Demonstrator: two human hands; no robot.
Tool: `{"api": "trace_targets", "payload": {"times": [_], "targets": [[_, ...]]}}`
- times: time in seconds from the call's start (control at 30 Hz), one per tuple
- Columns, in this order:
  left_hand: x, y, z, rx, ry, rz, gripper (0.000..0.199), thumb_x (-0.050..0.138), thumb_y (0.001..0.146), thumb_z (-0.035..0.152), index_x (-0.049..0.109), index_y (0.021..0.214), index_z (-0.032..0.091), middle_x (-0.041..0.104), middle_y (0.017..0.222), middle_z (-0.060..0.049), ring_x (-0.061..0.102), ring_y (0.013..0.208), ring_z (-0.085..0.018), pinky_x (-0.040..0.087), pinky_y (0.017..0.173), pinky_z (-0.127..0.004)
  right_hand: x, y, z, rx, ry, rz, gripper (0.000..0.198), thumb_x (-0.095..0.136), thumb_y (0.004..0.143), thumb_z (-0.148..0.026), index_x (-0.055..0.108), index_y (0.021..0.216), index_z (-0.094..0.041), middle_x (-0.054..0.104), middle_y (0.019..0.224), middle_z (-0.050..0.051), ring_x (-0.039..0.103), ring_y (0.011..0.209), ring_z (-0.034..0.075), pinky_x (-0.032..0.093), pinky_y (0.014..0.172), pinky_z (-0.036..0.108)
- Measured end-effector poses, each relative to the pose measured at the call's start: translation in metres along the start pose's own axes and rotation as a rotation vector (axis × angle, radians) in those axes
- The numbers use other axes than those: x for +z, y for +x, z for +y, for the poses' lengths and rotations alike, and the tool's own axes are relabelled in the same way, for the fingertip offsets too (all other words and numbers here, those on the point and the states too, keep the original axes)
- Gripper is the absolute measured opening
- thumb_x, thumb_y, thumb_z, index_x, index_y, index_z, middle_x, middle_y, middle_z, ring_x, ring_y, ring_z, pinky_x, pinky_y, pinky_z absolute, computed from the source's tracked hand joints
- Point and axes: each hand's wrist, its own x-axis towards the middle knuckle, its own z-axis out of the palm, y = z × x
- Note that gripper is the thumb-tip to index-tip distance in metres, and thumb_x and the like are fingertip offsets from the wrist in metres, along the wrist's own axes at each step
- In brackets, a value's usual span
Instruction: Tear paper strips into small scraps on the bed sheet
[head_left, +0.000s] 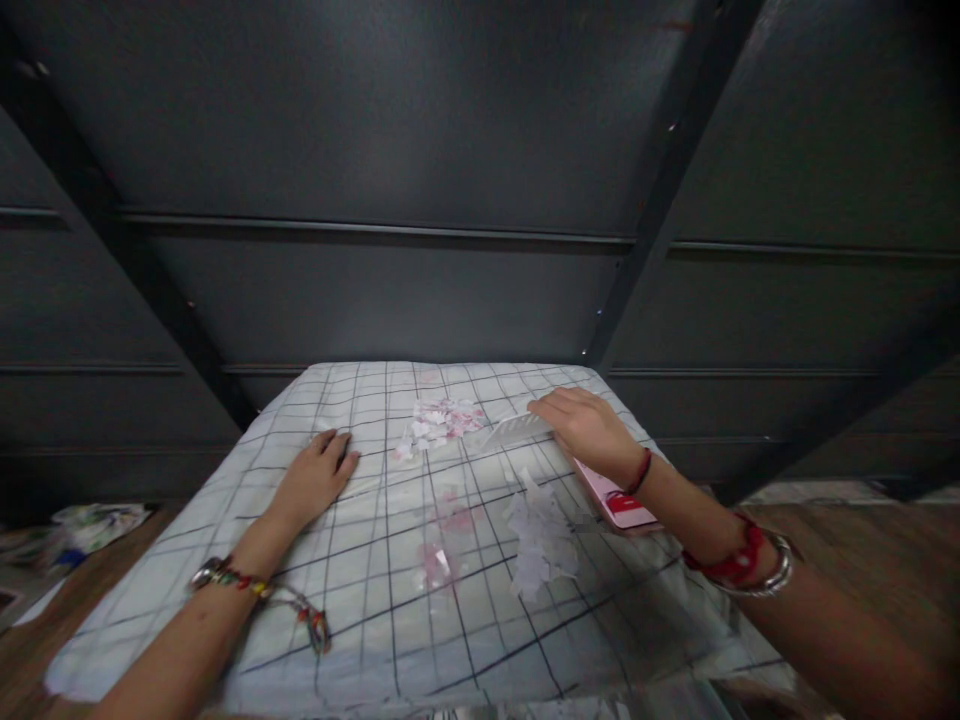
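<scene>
My left hand lies on the checked cloth at the left, fingers a little apart, with nothing in it. At the right, my right hand is closed on the edge of a thin white slotted piece, tilted over the cloth; its exact kind is unclear. Under my right wrist lies a pink and red flat box, partly hidden by the hand. Left of the white piece is a heap of small white and pink paper scraps. Nearer me lie a pile of whitish scraps and clear pieces with pink marks.
The white cloth with dark grid lines covers the table. Dark metal panels stand close behind its far edge. Crumpled bags lie at floor level on the left. The wooden floor shows at the right.
</scene>
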Motion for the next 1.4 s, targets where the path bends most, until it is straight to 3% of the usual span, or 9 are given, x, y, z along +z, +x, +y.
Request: {"api": "trace_targets", "payload": {"times": [0.1,0.23,0.7,0.9,1.03,1.23,1.4], "targets": [[0.0,0.0,0.001,-0.005,0.008,-0.003,0.049,0.031,0.093,0.043,0.059,0.118,0.011,0.062,0.126,-0.02,0.054,0.123,-0.031,0.046,0.105,-0.048,-0.008,0.001,-0.002,0.046,-0.048,0.005,0.03,0.047,0.086,-0.002,0.069,0.102,-0.015,0.071,0.089,0.009,0.059,0.081,0.02,0.039,0.075,0.031],[-0.001,0.0,0.001,0.007,0.011,0.014,0.047,0.034,0.092,0.042,0.059,0.117,0.014,0.064,0.124,-0.018,0.055,0.122,-0.031,0.046,0.105,-0.049,-0.012,0.011,-0.013,0.121,-0.106,-0.101,0.025,0.048,0.086,-0.003,0.069,0.091,-0.015,0.07,0.081,0.009,0.058,0.076,0.021,0.037,0.07,0.031],[0.0,0.0,-0.001,-0.008,0.002,-0.013,0.047,0.032,0.094,0.042,0.059,0.119,0.013,0.062,0.126,-0.019,0.053,0.124,-0.031,0.045,0.105,-0.05,-0.013,0.03,-0.033,0.098,-0.058,-0.158,0.029,0.045,0.086,0.001,0.069,0.09,-0.015,0.071,0.082,0.008,0.058,0.075,0.019,0.035,0.069,0.03],[0.001,0.0,-0.001,0.011,-0.009,-0.003,0.043,0.034,0.094,0.04,0.059,0.117,0.014,0.063,0.124,-0.018,0.054,0.124,-0.031,0.047,0.103,-0.051,-0.014,0.019,-0.028,0.069,-0.043,-0.067,0.031,0.045,0.085,0.002,0.069,0.093,-0.016,0.071,0.085,0.007,0.058,0.077,0.019,0.036,0.07,0.03],[0.002,-0.001,-0.002,0.016,0.015,-0.009,0.044,0.033,0.094,0.04,0.059,0.118,0.014,0.063,0.125,-0.018,0.052,0.126,-0.03,0.047,0.104,-0.05,-0.012,0.024,-0.032,0.113,-0.061,-0.094,0.028,0.045,0.086,0.001,0.069,0.09,-0.014,0.07,0.082,0.008,0.057,0.075,0.019,0.036,0.069,0.03],[0.005,-0.001,-0.005,-0.016,0.039,-0.007,0.047,0.033,0.094,0.041,0.058,0.121,0.012,0.061,0.13,-0.019,0.053,0.126,-0.03,0.045,0.105,-0.048,-0.014,0.019,-0.042,-0.02,-0.003,-0.019,0.029,0.043,0.088,0.001,0.068,0.09,-0.015,0.068,0.078,0.006,0.055,0.072,0.018,0.035,0.068,0.03],[0.007,0.0,-0.007,0.01,0.035,-0.017,0.049,0.031,0.095,0.044,0.057,0.121,0.012,0.062,0.127,-0.018,0.051,0.128,-0.03,0.045,0.105,-0.049,-0.024,0.011,-0.028,0.0,-0.104,0.041,0.03,0.044,0.086,0.002,0.068,0.089,-0.014,0.068,0.077,0.007,0.056,0.071,0.019,0.035,0.067,0.031]]}}
